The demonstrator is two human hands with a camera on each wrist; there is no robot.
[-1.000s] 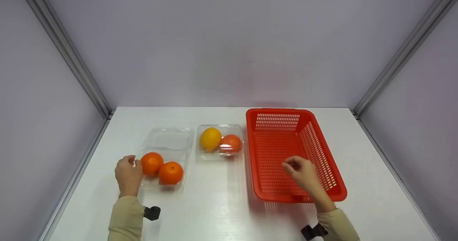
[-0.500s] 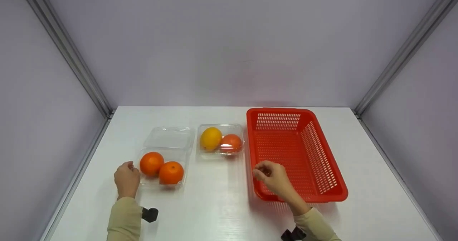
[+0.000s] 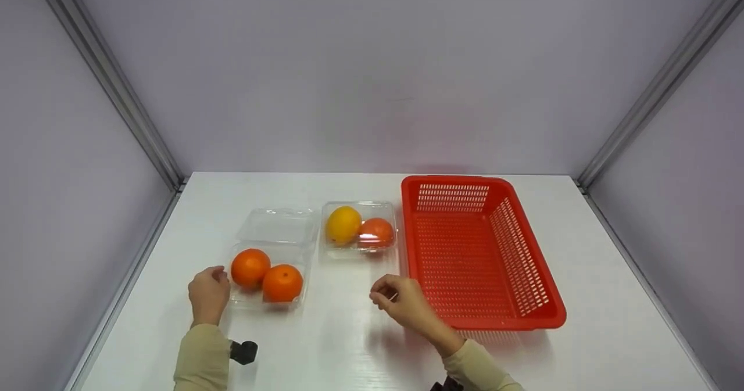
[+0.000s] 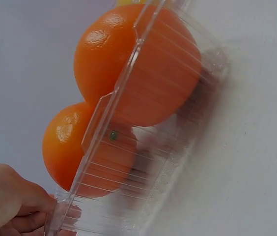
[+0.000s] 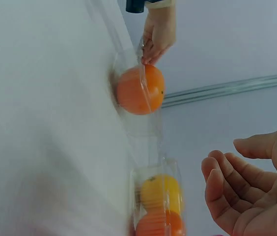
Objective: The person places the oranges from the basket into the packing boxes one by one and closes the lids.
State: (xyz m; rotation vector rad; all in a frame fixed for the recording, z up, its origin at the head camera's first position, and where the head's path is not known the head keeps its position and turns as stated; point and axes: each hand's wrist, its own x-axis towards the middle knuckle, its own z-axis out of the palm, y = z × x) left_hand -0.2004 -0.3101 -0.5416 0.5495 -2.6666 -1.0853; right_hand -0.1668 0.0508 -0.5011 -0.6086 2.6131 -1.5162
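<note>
My left hand (image 3: 209, 293) pinches the left rim of a clear plastic clamshell box (image 3: 238, 298), its lid folded back. Two oranges, a left one (image 3: 250, 268) and a right one (image 3: 283, 283), sit inside. In the left wrist view, the thumb and fingers (image 4: 28, 201) lie on either side of the box edge. Holding nothing, my right hand (image 3: 407, 304) hovers left of the red basket (image 3: 411, 251), with fingers loosely bent and thumb apart. A second clear box (image 3: 378, 208), behind the right hand, contains a yellow fruit (image 3: 343, 225) and an orange fruit (image 3: 376, 232).
The red basket stands on the right of the white table (image 3: 349, 344), its slotted floor visible. Grey-white panels surround the table at the back and both sides. The second box lies between the lidded box and the basket.
My right hand has moved left from over the basket to beside it. The box with two oranges has shifted slightly to the right and nearer, with my left hand at its rim.
</note>
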